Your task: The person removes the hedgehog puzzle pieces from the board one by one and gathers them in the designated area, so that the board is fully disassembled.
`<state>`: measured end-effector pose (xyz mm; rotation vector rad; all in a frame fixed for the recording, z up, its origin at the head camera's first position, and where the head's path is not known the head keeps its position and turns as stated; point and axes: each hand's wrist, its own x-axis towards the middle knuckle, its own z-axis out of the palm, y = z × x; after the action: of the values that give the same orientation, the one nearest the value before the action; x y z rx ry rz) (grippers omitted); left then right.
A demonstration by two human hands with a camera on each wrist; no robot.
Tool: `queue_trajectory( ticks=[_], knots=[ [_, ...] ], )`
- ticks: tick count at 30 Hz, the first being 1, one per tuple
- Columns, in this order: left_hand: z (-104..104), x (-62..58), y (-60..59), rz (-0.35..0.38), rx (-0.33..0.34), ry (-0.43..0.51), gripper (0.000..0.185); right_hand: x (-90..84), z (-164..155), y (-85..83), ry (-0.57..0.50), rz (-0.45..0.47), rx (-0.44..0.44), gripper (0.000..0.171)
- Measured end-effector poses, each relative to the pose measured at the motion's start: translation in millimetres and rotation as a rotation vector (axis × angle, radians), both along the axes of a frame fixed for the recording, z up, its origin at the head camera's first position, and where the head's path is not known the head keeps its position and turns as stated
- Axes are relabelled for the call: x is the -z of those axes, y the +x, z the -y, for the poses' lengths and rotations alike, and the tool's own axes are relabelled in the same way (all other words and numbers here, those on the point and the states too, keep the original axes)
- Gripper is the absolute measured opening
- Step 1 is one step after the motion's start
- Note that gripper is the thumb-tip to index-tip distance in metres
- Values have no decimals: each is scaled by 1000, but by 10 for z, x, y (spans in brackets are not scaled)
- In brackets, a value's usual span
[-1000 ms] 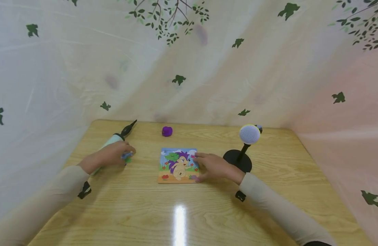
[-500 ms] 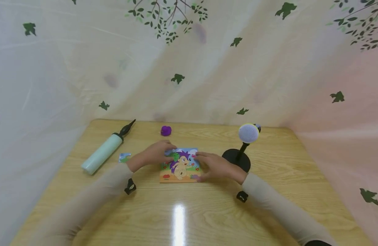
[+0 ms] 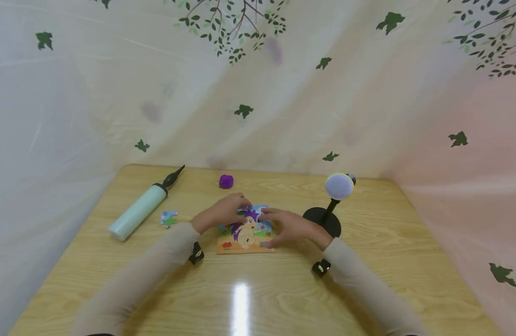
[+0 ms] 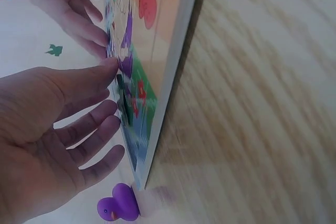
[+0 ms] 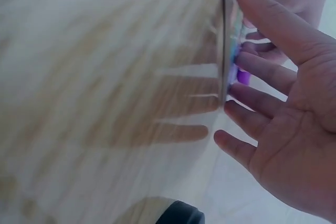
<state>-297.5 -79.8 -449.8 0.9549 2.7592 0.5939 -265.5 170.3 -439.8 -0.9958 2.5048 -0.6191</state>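
A hedgehog jigsaw puzzle (image 3: 244, 238) in a flat board lies mid-table in the head view. My left hand (image 3: 222, 212) reaches over its upper left part, thumb and fingers bent toward each other. Between their tips, in the left wrist view, a thin dark-green puzzle piece (image 4: 124, 100) stands tilted close over the board. My right hand (image 3: 293, 226) spreads along the board's right side with fairly straight fingers. Its thumb and fingertips (image 5: 240, 59) are right at the board's edge in the right wrist view. More loose puzzle pieces (image 3: 168, 219) lie left of the left hand.
A pale green hand pump (image 3: 140, 210) with a black nozzle lies at the left. Behind the puzzle sits a purple rubber duck (image 3: 226, 181). A microphone-like object (image 3: 339, 186) on a round black base stands close to the right hand. A printed curtain (image 3: 283, 116) hangs behind the table.
My left hand has moved right, from the loose pieces beside the pump to over the puzzle, then slightly farther in. The right hand has stayed at the board's right edge.
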Motion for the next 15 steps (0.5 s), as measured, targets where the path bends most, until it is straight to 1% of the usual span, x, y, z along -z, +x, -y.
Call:
queue_trajectory(
  ticks=[5, 10, 15],
  knots=[
    [-29, -10, -41, 25, 1, 11, 41, -25, 5, -7, 3, 0, 6, 75],
    [-33, -47, -40, 35, 13, 24, 37, -39, 26, 0, 16, -1, 18, 74],
    [-20, -47, -47, 48, 19, 39, 35, -60, 45, 17, 30, 12, 28, 73]
  ],
)
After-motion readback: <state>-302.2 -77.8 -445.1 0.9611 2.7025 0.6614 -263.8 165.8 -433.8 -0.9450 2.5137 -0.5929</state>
